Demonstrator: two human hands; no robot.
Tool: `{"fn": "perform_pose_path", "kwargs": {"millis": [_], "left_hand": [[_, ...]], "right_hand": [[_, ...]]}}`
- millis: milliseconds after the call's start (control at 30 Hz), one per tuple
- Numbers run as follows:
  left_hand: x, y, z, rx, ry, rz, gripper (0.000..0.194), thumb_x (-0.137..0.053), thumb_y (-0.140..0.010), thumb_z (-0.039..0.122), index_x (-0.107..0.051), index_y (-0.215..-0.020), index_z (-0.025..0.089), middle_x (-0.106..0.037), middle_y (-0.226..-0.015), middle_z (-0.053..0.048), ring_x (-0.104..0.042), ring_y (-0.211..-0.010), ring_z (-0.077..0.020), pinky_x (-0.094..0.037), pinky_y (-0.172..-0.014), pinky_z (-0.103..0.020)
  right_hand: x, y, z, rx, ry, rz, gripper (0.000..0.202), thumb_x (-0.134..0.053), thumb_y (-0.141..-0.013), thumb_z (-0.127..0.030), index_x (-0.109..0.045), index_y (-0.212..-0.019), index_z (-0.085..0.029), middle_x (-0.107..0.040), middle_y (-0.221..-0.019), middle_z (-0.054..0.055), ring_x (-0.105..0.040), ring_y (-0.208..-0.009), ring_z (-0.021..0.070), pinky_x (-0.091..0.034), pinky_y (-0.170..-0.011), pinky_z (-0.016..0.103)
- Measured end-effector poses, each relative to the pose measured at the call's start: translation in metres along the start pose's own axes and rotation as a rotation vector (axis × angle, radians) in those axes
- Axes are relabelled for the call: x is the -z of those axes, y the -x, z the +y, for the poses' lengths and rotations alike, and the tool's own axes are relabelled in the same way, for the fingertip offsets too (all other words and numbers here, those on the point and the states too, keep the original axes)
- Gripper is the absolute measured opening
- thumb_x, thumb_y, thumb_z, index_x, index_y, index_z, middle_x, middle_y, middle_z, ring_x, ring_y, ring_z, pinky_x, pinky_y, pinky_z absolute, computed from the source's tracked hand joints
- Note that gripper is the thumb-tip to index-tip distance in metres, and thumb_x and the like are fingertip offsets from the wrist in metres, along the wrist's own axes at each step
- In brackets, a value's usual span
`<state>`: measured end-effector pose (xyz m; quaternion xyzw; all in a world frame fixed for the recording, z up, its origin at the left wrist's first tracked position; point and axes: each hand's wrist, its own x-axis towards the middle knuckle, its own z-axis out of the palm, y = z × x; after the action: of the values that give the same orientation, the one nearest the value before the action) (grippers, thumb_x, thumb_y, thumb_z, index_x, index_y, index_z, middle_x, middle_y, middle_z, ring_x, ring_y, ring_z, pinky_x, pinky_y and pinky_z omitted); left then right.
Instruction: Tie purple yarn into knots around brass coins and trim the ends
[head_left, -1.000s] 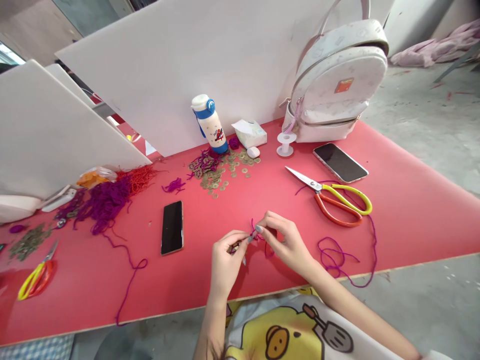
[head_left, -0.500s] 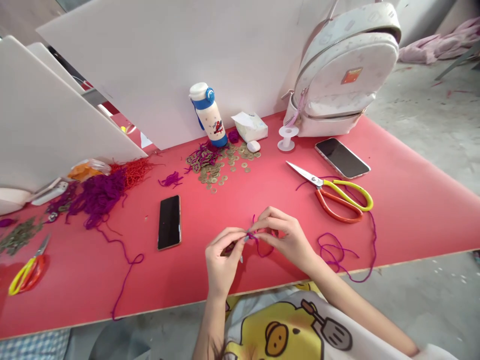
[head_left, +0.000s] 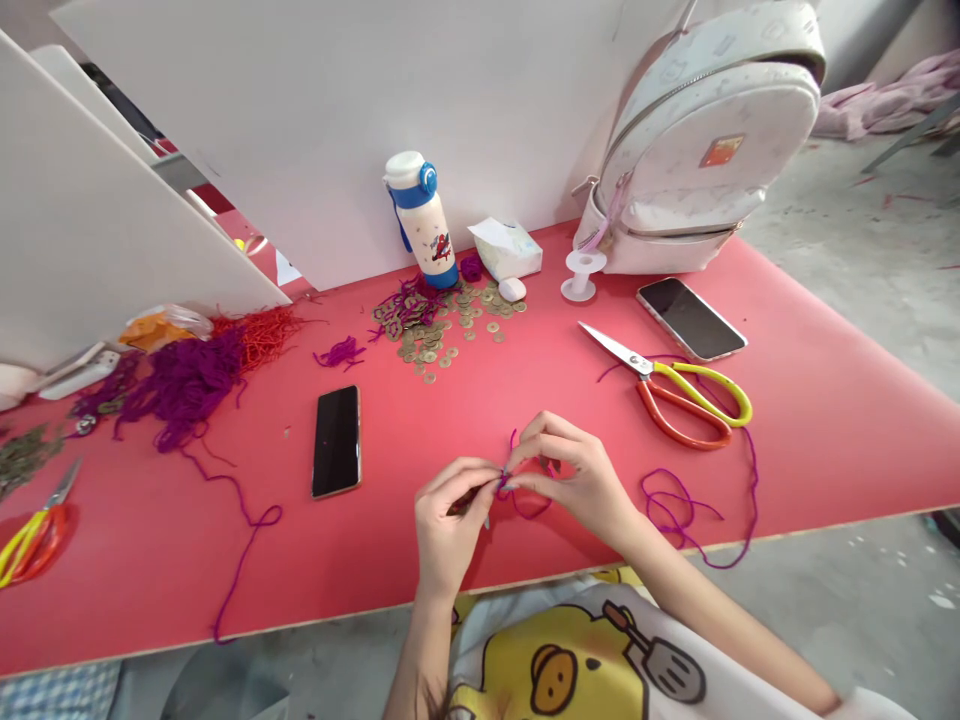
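Red tabletop [head_left: 420, 420] under everything. White backpack [head_left: 690, 170] upright at far right, by the white board [head_left: 300, 130]. Bottle [head_left: 431, 230] upright in front of the board, coins [head_left: 427, 345] and purple thread scraps at its base. Big scissors [head_left: 642, 368] flat, beyond and right of the hands, blades apart from the hands, tip pointing far-left, handles near-right. Phone [head_left: 694, 318] beyond scissors; second phone [head_left: 337, 440] left of the hands, long axis roughly near-to-far. Tissue pack [head_left: 510, 250] right of bottle, spool [head_left: 579, 275] beside backpack.

Left hand [head_left: 454, 510]: thumb and fingertips together, pinching the purple cord; something brownish under the palm, mostly hidden. Right hand [head_left: 574, 475]: thumb and index close together, narrow, on the same cord.

Purple cord [head_left: 534, 518] is between both hands, near the table's front edge. Short end points away from the person; loop bows right and nearward below right hand. Curved, so no single long axis. Fingertips cover its middle, so any knot there can't be made out. Loose purple strand [head_left: 754, 500] curls right of right hand, passing by scissor handles.
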<state>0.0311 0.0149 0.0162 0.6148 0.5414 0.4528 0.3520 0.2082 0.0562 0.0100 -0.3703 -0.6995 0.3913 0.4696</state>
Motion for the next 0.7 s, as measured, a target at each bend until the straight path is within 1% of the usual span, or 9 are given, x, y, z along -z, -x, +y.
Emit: {"fn": "perform_pose_path", "kwargs": {"millis": [67, 133, 267, 367, 433, 567, 633, 700], "left_hand": [[0.001, -0.001, -0.001, -0.004, -0.001, -0.004, 0.014, -0.064, -0.09, 0.017, -0.075, -0.082, 0.02, -0.071, -0.083, -0.002, -0.057, -0.054, -0.008, -0.045, -0.051, -0.018], [0.003, -0.002, -0.002, -0.009, 0.006, -0.023, 0.014, -0.064, -0.09, 0.016, -0.075, -0.082, 0.02, -0.071, -0.081, -0.002, -0.058, -0.056, -0.0088, -0.045, -0.052, -0.018], [0.007, -0.005, -0.002, -0.007, 0.069, -0.125, 0.016, -0.065, -0.089, 0.015, -0.075, -0.077, 0.02, -0.069, -0.076, -0.001, -0.06, -0.059, -0.0102, -0.045, -0.054, -0.019], [0.01, -0.006, -0.001, 0.0, 0.106, -0.186, 0.015, -0.067, -0.087, 0.014, -0.076, -0.077, 0.02, -0.07, -0.075, -0.002, -0.06, -0.059, -0.0106, -0.045, -0.053, -0.019], [0.011, -0.007, -0.001, 0.004, 0.107, -0.198, 0.015, -0.067, -0.087, 0.013, -0.076, -0.077, 0.02, -0.07, -0.075, -0.002, -0.06, -0.059, -0.0107, -0.044, -0.054, -0.019], [0.012, -0.007, -0.002, 0.006, 0.082, -0.19, 0.016, -0.065, -0.088, 0.014, -0.076, -0.078, 0.02, -0.07, -0.078, -0.002, -0.061, -0.062, -0.0112, -0.045, -0.056, -0.019], [0.012, -0.007, -0.003, 0.005, 0.079, -0.184, 0.015, -0.065, -0.089, 0.015, -0.077, -0.08, 0.02, -0.071, -0.079, -0.003, -0.062, -0.064, -0.0116, -0.046, -0.058, -0.019], [0.011, -0.007, -0.004, 0.014, 0.079, -0.18, 0.015, -0.066, -0.089, 0.016, -0.078, -0.081, 0.021, -0.072, -0.08, -0.003, -0.063, -0.065, -0.0119, -0.046, -0.058, -0.019]], "right_hand": [[0.001, -0.001, -0.001, 0.002, -0.005, -0.039, 0.02, -0.069, -0.091, -0.04, -0.073, -0.084, -0.022, -0.06, -0.083, 0.003, -0.057, -0.071, 0.0156, -0.046, -0.064, 0.027], [0.003, -0.003, -0.003, -0.03, -0.025, -0.1, 0.019, -0.068, -0.091, -0.039, -0.072, -0.084, -0.022, -0.059, -0.084, 0.003, -0.058, -0.075, 0.0162, -0.046, -0.068, 0.028], [0.008, -0.008, -0.005, -0.18, -0.153, -0.27, 0.023, -0.07, -0.09, -0.042, -0.069, -0.082, -0.02, -0.058, -0.084, 0.002, -0.053, -0.073, 0.015, -0.044, -0.067, 0.028], [0.011, -0.008, -0.005, -0.289, -0.279, -0.343, 0.031, -0.072, -0.087, -0.048, -0.067, -0.078, -0.019, -0.057, -0.082, 0.001, -0.051, -0.071, 0.0143, -0.042, -0.065, 0.027], [0.013, -0.007, -0.005, -0.334, -0.339, -0.389, 0.033, -0.072, -0.086, -0.049, -0.067, -0.079, -0.018, -0.057, -0.081, 0.001, -0.05, -0.07, 0.0137, -0.041, -0.066, 0.027], [0.019, -0.004, -0.006, -0.376, -0.397, -0.542, 0.034, -0.069, -0.088, -0.051, -0.066, -0.083, -0.017, -0.053, -0.076, -0.001, -0.044, -0.067, 0.0123, -0.037, -0.064, 0.026], [0.024, -0.003, -0.007, -0.395, -0.437, -0.597, 0.036, -0.066, -0.09, -0.052, -0.063, -0.081, -0.017, -0.052, -0.073, -0.002, -0.043, -0.066, 0.0123, -0.036, -0.063, 0.026], [0.03, -0.002, -0.006, -0.409, -0.527, -0.636, 0.04, -0.064, -0.09, -0.054, -0.059, -0.074, -0.017, -0.051, -0.068, -0.002, -0.043, -0.063, 0.0117, -0.034, -0.061, 0.026]]}}
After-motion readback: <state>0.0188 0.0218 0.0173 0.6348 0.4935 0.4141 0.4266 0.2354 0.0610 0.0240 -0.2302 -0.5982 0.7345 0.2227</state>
